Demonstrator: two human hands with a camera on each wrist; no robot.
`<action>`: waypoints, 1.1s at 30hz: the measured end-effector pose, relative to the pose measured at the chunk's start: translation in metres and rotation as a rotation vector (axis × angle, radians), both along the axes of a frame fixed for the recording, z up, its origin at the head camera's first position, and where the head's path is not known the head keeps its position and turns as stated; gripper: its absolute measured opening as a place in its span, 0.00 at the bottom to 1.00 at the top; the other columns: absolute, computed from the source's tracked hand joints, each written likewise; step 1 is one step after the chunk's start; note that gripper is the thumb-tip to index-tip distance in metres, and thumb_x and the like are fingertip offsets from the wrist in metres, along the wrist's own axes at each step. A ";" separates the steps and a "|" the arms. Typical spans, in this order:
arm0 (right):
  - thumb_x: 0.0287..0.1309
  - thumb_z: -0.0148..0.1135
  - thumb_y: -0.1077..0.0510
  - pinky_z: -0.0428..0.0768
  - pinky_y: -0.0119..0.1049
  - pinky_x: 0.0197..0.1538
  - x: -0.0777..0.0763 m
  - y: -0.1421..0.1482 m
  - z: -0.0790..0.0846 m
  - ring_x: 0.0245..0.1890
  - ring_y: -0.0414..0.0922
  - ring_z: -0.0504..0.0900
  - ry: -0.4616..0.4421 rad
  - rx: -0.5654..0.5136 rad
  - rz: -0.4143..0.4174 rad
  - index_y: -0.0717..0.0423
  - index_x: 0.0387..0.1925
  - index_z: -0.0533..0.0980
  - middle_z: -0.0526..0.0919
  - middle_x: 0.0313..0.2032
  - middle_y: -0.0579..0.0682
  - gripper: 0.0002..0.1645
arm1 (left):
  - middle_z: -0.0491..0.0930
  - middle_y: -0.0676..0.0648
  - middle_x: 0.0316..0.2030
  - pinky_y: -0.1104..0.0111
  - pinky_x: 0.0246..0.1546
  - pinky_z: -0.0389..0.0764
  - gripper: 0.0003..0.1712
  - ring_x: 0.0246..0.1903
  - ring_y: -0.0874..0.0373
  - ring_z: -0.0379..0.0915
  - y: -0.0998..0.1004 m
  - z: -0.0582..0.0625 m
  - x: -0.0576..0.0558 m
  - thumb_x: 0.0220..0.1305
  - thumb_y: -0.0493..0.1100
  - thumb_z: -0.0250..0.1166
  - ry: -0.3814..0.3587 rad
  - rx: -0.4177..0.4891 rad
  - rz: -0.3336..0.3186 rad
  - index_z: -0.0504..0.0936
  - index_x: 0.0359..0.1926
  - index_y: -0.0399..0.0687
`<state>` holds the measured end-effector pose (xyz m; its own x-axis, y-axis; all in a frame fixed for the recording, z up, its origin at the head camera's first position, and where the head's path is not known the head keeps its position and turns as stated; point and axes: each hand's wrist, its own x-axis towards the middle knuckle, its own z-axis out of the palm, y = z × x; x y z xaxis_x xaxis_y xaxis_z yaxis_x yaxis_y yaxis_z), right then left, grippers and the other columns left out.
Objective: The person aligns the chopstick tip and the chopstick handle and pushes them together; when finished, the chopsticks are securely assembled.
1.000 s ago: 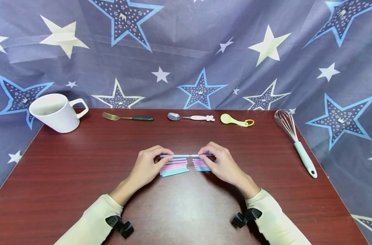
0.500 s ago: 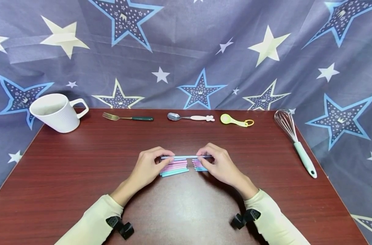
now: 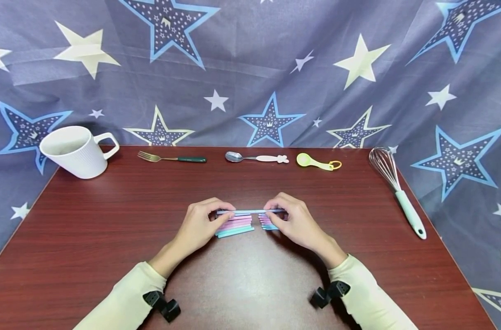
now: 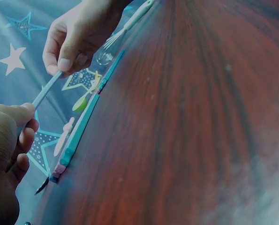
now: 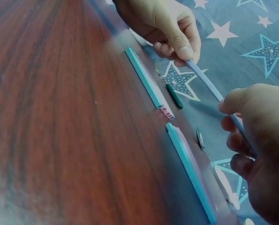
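Observation:
My left hand (image 3: 200, 222) and right hand (image 3: 296, 222) pinch a thin pale-blue stick (image 3: 249, 211) between thumbs and fingers, one hand towards each end. It is level and looks like one straight piece. In the right wrist view the stick (image 5: 207, 83) is raised off the table, with a faint joint line. Below it lie two side-by-side groups of slim pastel sticks, pink, lilac and teal: a left group (image 3: 236, 224) and a right group (image 3: 268, 222), with a narrow gap between them. My fingers partly cover both groups.
Along the back of the dark red table (image 3: 110, 238) are a white mug (image 3: 79, 158), a green-handled fork (image 3: 188, 159), a spoon (image 3: 267, 158) with a pale pink handle and a yellow measuring spoon (image 3: 316, 162). A whisk (image 3: 405, 201) lies at right. Behind hangs a star-patterned cloth (image 3: 242, 55).
My right hand has moved slightly left, and the joint visible in the middle of the stick a second ago has closed up. My left hand has barely moved.

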<state>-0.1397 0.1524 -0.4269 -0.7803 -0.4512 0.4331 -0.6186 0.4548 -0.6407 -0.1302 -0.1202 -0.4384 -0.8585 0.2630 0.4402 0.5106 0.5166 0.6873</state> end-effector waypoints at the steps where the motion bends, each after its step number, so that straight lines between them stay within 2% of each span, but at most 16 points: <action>1: 0.62 0.70 0.65 0.78 0.33 0.35 0.000 0.000 0.000 0.33 0.40 0.78 -0.001 0.000 0.000 0.57 0.39 0.83 0.82 0.34 0.45 0.04 | 0.81 0.59 0.28 0.76 0.26 0.64 0.03 0.23 0.61 0.66 0.000 0.000 0.000 0.62 0.41 0.75 0.000 0.000 0.001 0.91 0.38 0.52; 8: 0.62 0.70 0.64 0.80 0.34 0.39 0.000 0.000 -0.001 0.35 0.40 0.80 -0.007 0.007 -0.004 0.56 0.39 0.84 0.82 0.35 0.44 0.04 | 0.79 0.58 0.26 0.76 0.26 0.64 0.03 0.23 0.60 0.66 0.001 -0.001 0.000 0.63 0.42 0.75 -0.001 -0.004 0.010 0.91 0.38 0.53; 17: 0.61 0.71 0.64 0.81 0.37 0.37 -0.001 0.001 -0.002 0.34 0.41 0.80 -0.029 0.014 -0.012 0.56 0.40 0.84 0.83 0.35 0.45 0.06 | 0.80 0.59 0.27 0.76 0.26 0.63 0.03 0.23 0.62 0.65 0.001 -0.001 0.000 0.63 0.42 0.75 -0.009 0.001 0.029 0.91 0.38 0.56; 24: 0.59 0.72 0.65 0.82 0.36 0.41 -0.003 0.005 -0.001 0.35 0.43 0.83 -0.021 0.017 -0.020 0.57 0.41 0.84 0.85 0.36 0.46 0.08 | 0.80 0.58 0.27 0.76 0.25 0.62 0.03 0.22 0.65 0.63 0.001 -0.001 -0.001 0.63 0.42 0.75 0.002 0.016 0.025 0.91 0.38 0.56; 33: 0.56 0.74 0.65 0.79 0.37 0.38 -0.010 0.023 0.007 0.34 0.42 0.80 -0.041 0.029 -0.090 0.56 0.46 0.82 0.84 0.35 0.47 0.15 | 0.80 0.60 0.28 0.75 0.24 0.64 0.04 0.22 0.67 0.62 -0.006 -0.001 -0.004 0.62 0.42 0.76 0.001 0.003 0.050 0.90 0.38 0.58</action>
